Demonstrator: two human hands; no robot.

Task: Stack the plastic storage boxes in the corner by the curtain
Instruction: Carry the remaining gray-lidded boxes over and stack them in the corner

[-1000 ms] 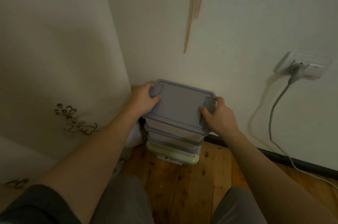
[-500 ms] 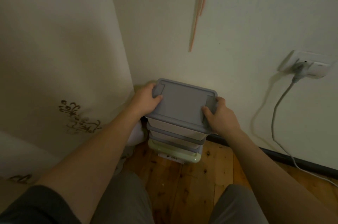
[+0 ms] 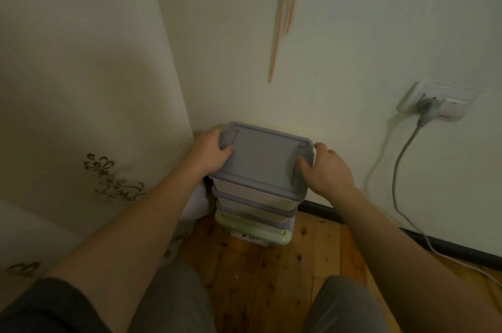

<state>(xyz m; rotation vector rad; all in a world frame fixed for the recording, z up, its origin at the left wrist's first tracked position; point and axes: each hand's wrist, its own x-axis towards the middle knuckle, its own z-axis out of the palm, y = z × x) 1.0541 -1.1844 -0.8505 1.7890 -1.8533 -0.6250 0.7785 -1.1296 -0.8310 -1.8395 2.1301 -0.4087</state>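
So there's a little tower of plastic storage boxes tucked into the corner, right where the pale curtain (image 3: 81,88) with the brown flower print meets the wall (image 3: 353,33). The top box (image 3: 264,161) has a grey lid and sits on at least 2 more grey-lidded ones, and the bottom box (image 3: 255,233) has a pale green lid or rim with a white label on its front. The whole stack (image 3: 255,202) stands on the wooden floor (image 3: 260,273), close up to the wall and just beside the curtain's edge.

Both hands are on that top box. The left hand (image 3: 210,153) is curled round the left end, thumb lying on the lid by the clip and fingers wrapped over the far edge. The right hand (image 3: 326,169) grips the right end the same way, thumb on the lid next to the clip, fingers bent down the side. Neither one is spread flat; they're both closed around the box.

Off to the right there's a wall socket (image 3: 440,104) with a grey plug (image 3: 427,108) in it, and the cable (image 3: 402,169) droops down to the floor. A thin orange strip (image 3: 279,20) hangs on the wall above the boxes. The person's knees in grey trousers show at the bottom.
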